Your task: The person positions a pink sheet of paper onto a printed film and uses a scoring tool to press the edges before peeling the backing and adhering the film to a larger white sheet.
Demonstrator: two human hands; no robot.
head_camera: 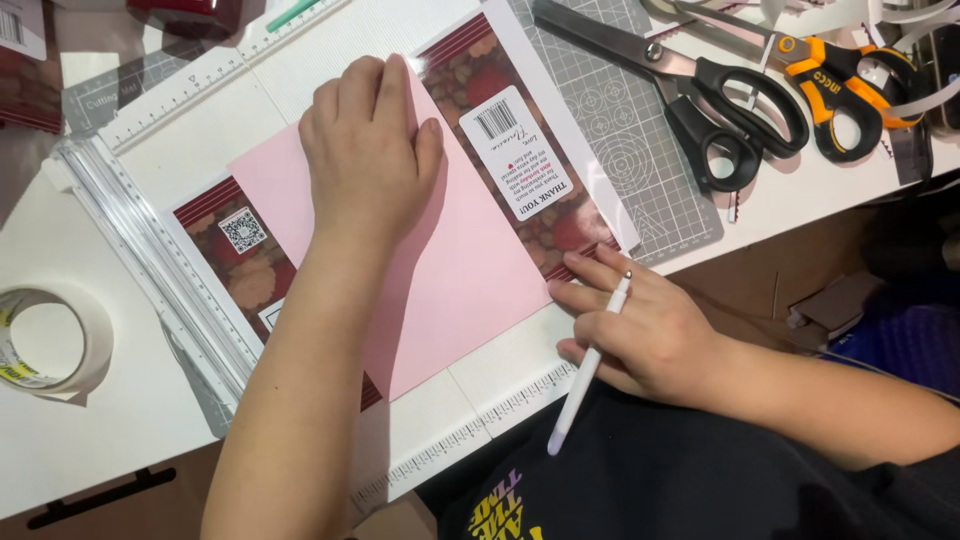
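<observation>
Head-camera view over a craft counter (60, 440): a person's left hand (368, 150) lies flat, palm down and fingers together, on a pink sheet of paper (470, 270), gripping nothing and simply pressing the sheet. The pink sheet sits at an angle on top of a printed dark-red patterned sheet (500, 110), which itself rests on a white scoring board (200, 160) with ruler markings along its edges. The right hand (640, 335) rests at the pink sheet's lower right corner, its grip closed around a slim white stylus-like tool (590, 370) that runs between the fingers, the metal tip near the sheet's edge and the other end pointing back toward the person's dark shirt. Past the board lies a grey cutting mat (620, 130) carrying black-handled scissors (720, 100), with orange-and-black-handled scissors (840, 85) just beside them. A roll of clear tape (45, 340) sits on the counter at far left, well apart from both hands. No open container shows in the frame.
</observation>
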